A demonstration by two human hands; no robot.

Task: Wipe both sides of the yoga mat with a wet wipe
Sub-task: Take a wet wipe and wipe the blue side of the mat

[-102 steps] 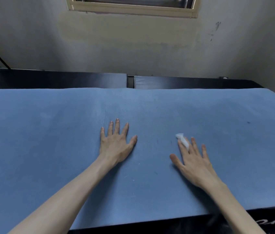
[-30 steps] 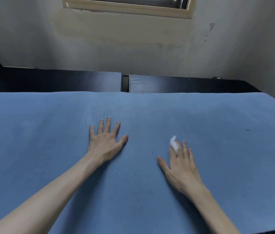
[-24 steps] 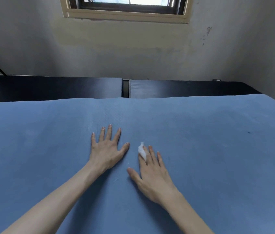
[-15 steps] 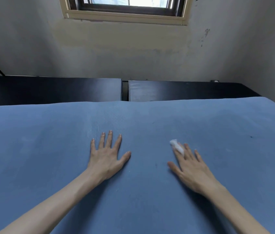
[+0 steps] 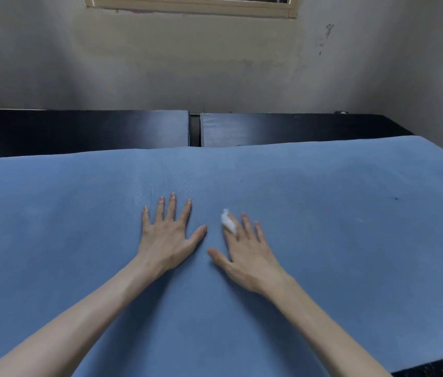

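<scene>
Wiping of the upward face in progress; underside judged still to do. Blue foam yoga mat (image 5: 323,240) spread flat over the black tabletop (image 5: 79,131). Left hand (image 5: 167,235), fingers splayed, pins its middle; right hand (image 5: 247,254), fingers straight, presses small white wet wipe (image 5: 228,222) just beside.

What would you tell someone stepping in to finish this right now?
Left hand: flat, fingers spread, pressing the yoga mat down.
Right hand: fingers straight, holding the wet wipe against the mat just right of the left hand.
The mat lies flat across the black table.
Done: wiping of this upper face is under way; how much is covered cannot be told.
Left: finish this face, flip the mat, wipe the other side.
</scene>
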